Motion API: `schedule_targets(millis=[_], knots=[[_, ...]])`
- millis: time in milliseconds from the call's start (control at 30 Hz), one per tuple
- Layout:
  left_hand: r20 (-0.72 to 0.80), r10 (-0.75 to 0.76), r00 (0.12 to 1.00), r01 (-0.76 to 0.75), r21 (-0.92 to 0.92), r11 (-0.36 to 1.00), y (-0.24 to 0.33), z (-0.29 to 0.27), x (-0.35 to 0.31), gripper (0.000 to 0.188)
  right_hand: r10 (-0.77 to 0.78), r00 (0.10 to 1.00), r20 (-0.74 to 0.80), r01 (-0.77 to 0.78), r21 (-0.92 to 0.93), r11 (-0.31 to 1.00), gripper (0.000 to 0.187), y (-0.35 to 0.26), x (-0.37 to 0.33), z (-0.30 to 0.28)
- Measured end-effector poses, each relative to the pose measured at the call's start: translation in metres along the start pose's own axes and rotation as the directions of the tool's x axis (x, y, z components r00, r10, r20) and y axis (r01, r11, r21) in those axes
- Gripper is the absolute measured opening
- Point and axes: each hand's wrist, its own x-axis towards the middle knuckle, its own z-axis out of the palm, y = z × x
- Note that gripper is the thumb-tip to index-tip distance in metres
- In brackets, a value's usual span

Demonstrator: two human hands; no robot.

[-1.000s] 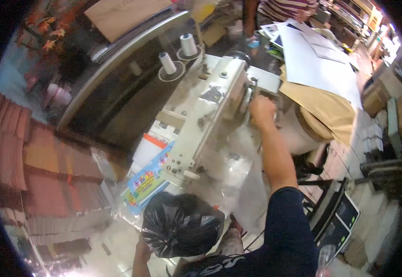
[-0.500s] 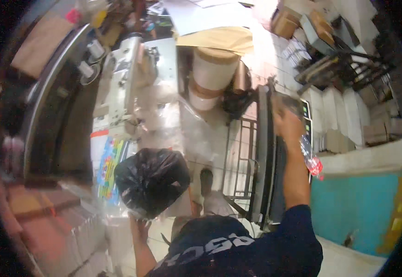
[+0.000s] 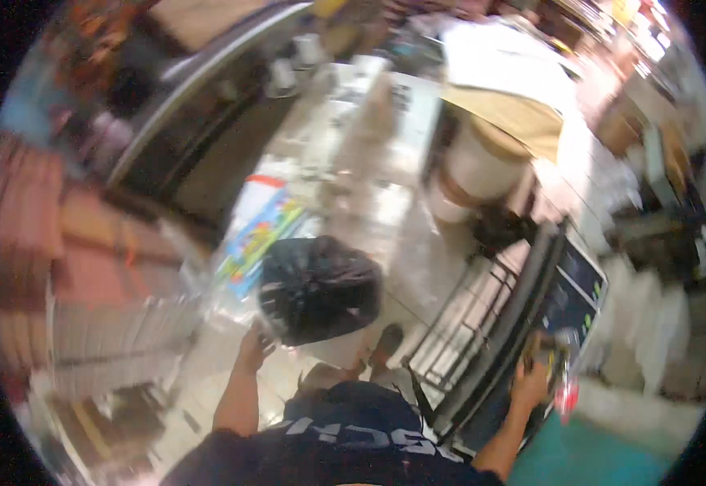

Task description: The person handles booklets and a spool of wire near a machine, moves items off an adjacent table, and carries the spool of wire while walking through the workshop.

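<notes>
A round bundle wrapped in black plastic (image 3: 320,290) stands in front of me, at the near end of the white worktop. My left hand (image 3: 257,342) is by its lower left edge, palm up, with the fingers slightly apart; whether they touch the plastic is blurred. Over to the right, my right hand (image 3: 533,381) is closed round a blurred dark and brownish object (image 3: 549,350), whose kind I cannot make out. Just beside that hand is a clear bottle with a red label (image 3: 566,393), above a long dark surface.
A sewing machine (image 3: 361,81) stands on the worktop, near colourful printed sheets (image 3: 260,243). Beyond are a large whitish roll (image 3: 482,166) and a black metal rack (image 3: 470,316). Paper stacks (image 3: 118,340) fill the left; a teal panel (image 3: 604,454) lies at lower right.
My view has swung left, shifting the scene rightward. My right hand has drawn back toward me along the dark surface with the object. My left hand stays by the black bundle.
</notes>
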Motion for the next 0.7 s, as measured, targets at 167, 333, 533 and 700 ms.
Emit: schedule_targets(millis=[167,333,533,700], knots=[[-0.145,-0.05,0.988,0.046,-0.03,0.999,-0.004,-0.017,-0.009,0.058,-0.044,0.996,0.081,0.037,0.093,0.995,0.034,-0.002,-0.006,0.004],[-0.155,-0.019,0.988,0.028,0.052,0.998,0.002,-0.012,-0.02,0.058,-0.045,0.989,0.139,0.057,-0.085,0.995,0.039,0.002,0.005,0.033],[-0.024,0.149,0.989,-0.145,0.132,0.981,0.01,-0.033,-0.004,0.074,0.051,0.982,0.182,-0.056,0.022,0.998,0.044,0.014,0.019,0.039],[-0.341,0.048,0.939,-0.127,-0.215,0.968,0.027,-0.081,0.026,0.086,0.035,0.982,-0.187,0.023,0.295,0.955,0.045,-0.035,0.005,0.011]])
